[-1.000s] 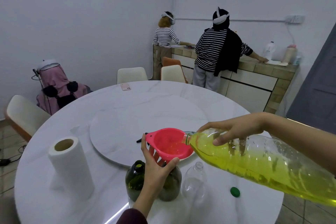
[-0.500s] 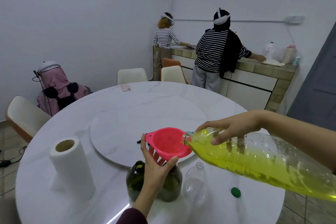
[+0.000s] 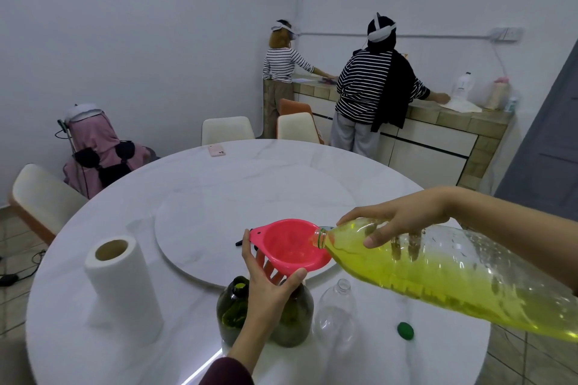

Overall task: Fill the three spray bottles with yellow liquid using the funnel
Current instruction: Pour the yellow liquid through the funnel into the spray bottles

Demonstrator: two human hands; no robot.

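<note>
We grip the pink funnel [image 3: 292,247] with the left hand [image 3: 271,286], fingers curled under its rim, steadying it over the dark bottle [image 3: 294,316]. The right hand [image 3: 397,220], fingers wrapped around the yellow-liquid bottle [image 3: 444,278], tilts its mouth into the funnel.

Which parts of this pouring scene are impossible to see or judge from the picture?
Head view only:
- The funnel spout and the mouth of the dark bottle below it: hidden by the left hand.
- The base of the big yellow bottle, held by the right hand: cut off by the right edge.
- Whether liquid is flowing yet: too small to tell.
- The black item behind the funnel: mostly hidden.
</note>
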